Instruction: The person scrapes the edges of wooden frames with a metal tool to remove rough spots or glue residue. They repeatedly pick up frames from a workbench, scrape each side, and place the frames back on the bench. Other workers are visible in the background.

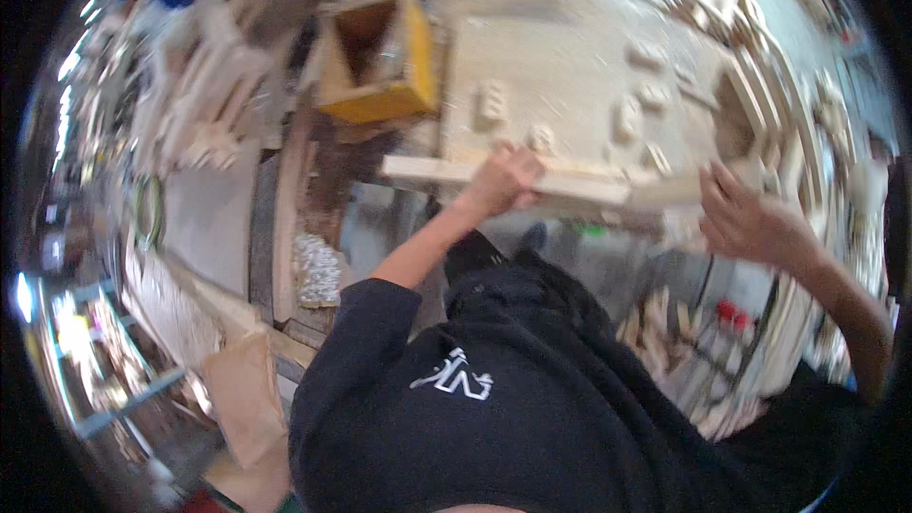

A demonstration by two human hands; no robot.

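Observation:
A long pale wooden strip (427, 169) lies along the near edge of the worktable. My left hand (508, 176) is closed over its middle, fingers curled round it. At the strip's right end a darker tan wooden piece (665, 192) meets it; whether the two are joined I cannot tell. My right hand (750, 221) has its fingers closed on the right end of that tan piece. Behind my left hand, small pale wooden blocks (492, 103) with rounded bumps stand on the board (560, 57). Blur hides finer detail.
A yellow-sided open wooden box (418, 62) stands left of the board. Curved wooden parts (779, 104) are stacked at the right, and more wooden parts (204, 100) are piled at the left. Wood offcuts (655, 328) lie low on the right, near red objects (731, 313).

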